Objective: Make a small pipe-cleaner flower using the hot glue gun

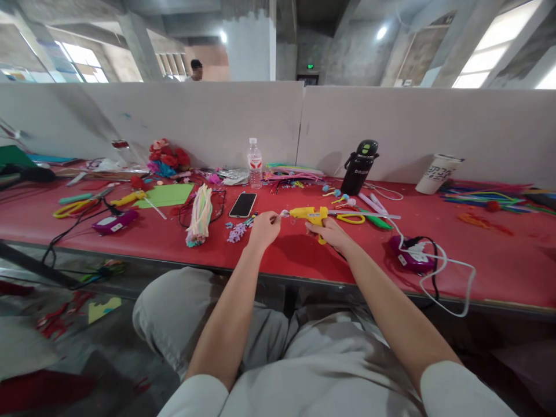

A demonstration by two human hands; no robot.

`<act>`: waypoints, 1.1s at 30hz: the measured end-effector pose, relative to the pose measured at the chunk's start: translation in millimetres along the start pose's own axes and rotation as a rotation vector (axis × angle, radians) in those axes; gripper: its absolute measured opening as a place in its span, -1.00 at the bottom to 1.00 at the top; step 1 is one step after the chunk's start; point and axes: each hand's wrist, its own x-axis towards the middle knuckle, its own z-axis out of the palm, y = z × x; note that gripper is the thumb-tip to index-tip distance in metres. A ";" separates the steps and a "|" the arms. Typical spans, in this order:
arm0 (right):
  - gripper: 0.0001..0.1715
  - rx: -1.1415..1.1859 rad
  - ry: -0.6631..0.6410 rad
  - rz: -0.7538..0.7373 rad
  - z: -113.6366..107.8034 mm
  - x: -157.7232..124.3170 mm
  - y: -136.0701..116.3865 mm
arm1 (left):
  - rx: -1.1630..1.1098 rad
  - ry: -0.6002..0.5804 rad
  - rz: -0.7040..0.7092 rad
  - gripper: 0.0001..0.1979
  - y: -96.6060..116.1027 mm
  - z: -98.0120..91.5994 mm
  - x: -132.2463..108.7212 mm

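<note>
My right hand [330, 233] is wrapped round the handle of a yellow hot glue gun [309, 215]. A long translucent glue stick [369, 214] runs out of its back, to the right. The nozzle points left, close to the fingertips of my left hand [266, 227]. Those fingers are pinched on a small pale piece [284, 214] too small to name; whether the nozzle touches it I cannot tell. Just left of that hand lie small purple flower-like pieces [237, 233]. A phone [242, 205] rests behind them on the red table [286, 255].
A bundle of pale pipe cleaners [200, 214] lies to the left, near a second yellow glue gun [128, 198] and green paper [167, 196]. A water bottle [255, 165] and black flask [358, 168] stand behind. Purple power strips [410, 255] with looping cables sit at both sides.
</note>
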 end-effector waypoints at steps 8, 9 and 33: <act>-0.56 -0.024 0.038 0.022 -3.5 0.5 5.8 | -0.006 -0.005 -0.003 -0.79 2.7 -3.0 -0.7; -0.56 -0.026 0.046 0.030 -3.4 0.4 5.7 | -0.009 -0.006 -0.003 -0.79 2.9 -3.2 -0.8; -0.54 -0.088 0.057 0.050 -4.2 1.2 12.9 | -0.005 -0.014 -0.021 -0.81 6.6 -3.9 -1.1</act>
